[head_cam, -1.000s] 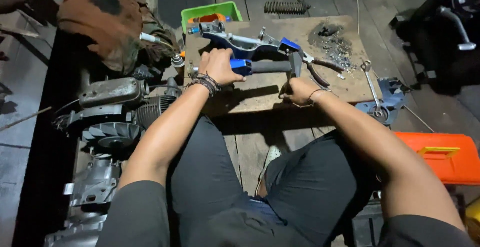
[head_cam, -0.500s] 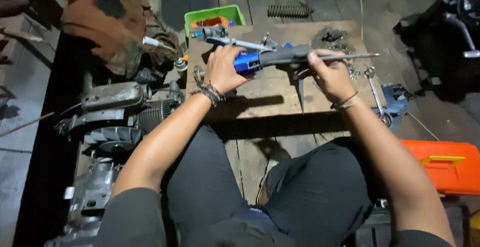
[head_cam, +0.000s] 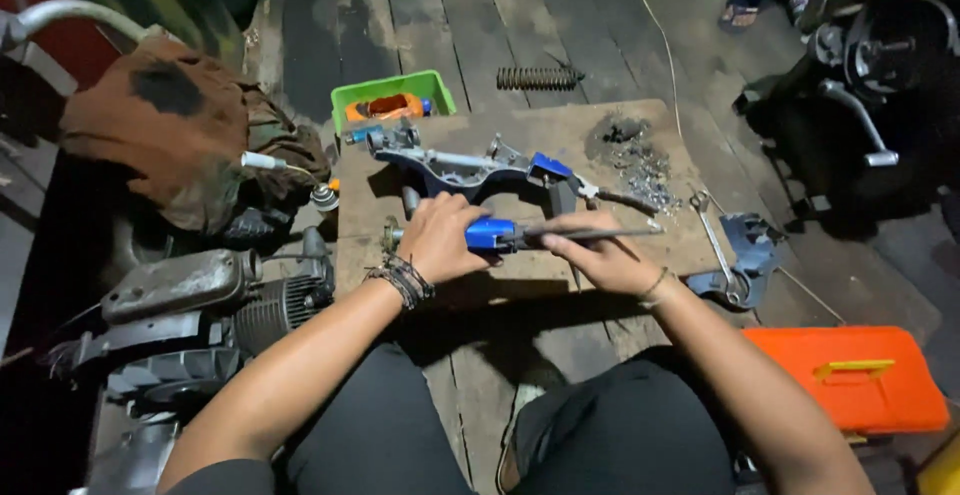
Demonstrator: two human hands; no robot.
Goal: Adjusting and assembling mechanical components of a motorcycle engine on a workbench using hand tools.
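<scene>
1. Dim wooden floorboards carry a low plywood board that serves as the table, with an engine lying at 9 o'clock from it.
2. At the board's centre, the left hand has its fingers wrapped around the blue-handled tool, and the right hand pinches the thin metal shaft that runs out toward 3 o'clock.
3. Just beyond the hands, at 12 o'clock, lies a blue-grey metal bracket; a green tray sits past it at 11 o'clock.
4. A pile of dark metal bits lies at 1 o'clock, a wrench at 3 o'clock, an orange toolbox at 4 o'clock.
5. To do this well, I judge the handle hand should stay steady as the anchor while the other hand guides the shaft straight, kept low over the board so that nothing rolls off.
</scene>
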